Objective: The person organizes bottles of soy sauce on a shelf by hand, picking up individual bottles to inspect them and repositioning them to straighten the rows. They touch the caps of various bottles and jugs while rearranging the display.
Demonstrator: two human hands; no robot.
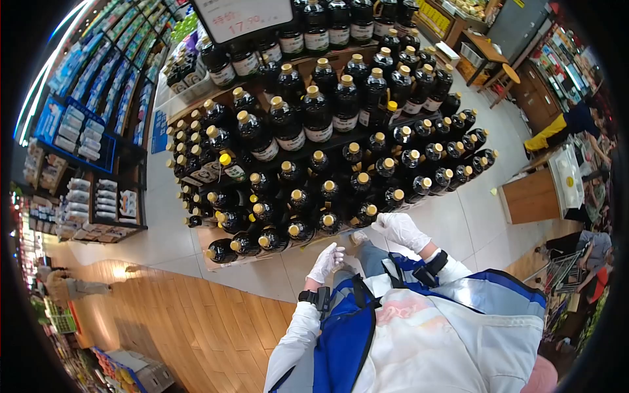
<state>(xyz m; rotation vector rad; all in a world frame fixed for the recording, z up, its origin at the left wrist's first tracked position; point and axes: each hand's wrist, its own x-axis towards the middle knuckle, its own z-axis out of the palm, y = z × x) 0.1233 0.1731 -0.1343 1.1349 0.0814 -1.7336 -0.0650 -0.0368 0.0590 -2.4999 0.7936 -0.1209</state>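
My left hand point(326, 262), in a white glove, hangs in front of the display's near edge with its fingers curled in; nothing shows in it. To its right, my right hand point(401, 230), also gloved, has its fingers drawn together and pointing left. Its fingertips are just beside a dark bottle point(365, 214) with a gold cap in the front row; I see no grip on that bottle. Dark bottles with gold caps stand upright in dense rows before me. A smaller yellow-capped bottle point(231, 168) stands among them on the left, and another yellow-capped bottle point(391, 107) stands further back.
A price sign point(244, 18) rises above the back rows. Shelves point(98, 131) with packaged goods line the left. At the right are a wooden stool point(504, 78), a wooden counter point(534, 194) and a shopping cart point(567, 268). A person point(69, 286) is at the far left; others are at right.
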